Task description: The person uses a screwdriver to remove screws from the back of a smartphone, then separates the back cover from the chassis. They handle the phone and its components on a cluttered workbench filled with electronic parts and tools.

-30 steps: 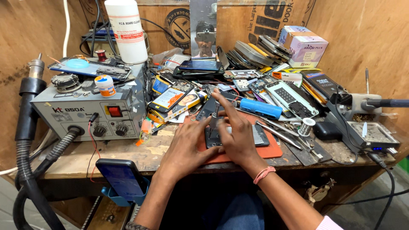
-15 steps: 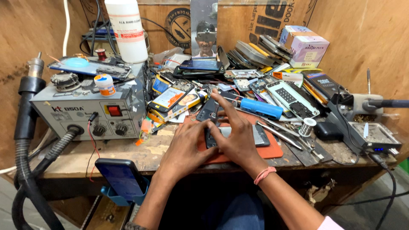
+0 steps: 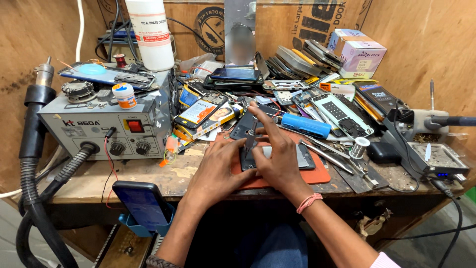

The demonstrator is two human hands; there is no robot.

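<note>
Hands meet over an open phone (image 3: pixel 277 158) lying flat on an orange mat (image 3: pixel 317 174) near the front of the messy table (image 3: pixel 183 179). Left hand (image 3: pixel 218 168) presses on the phone's left end. Right hand (image 3: pixel 277 151) pinches a thin tool (image 3: pixel 251 135) and touches it to the phone. Just right lies a blue tube (image 3: pixel 305 125), and a grey machine (image 3: pixel 104 124) stands far left.

My right hand (image 3: pixel 277 154) covering much of the opened phone (image 3: pixel 277 158) I work on, my left hand (image 3: pixel 218 166) hiding its near corner, tool between my fingers too small to tell, hot-air hose (image 3: pixel 29 208) cut off at the bottom edge
</note>
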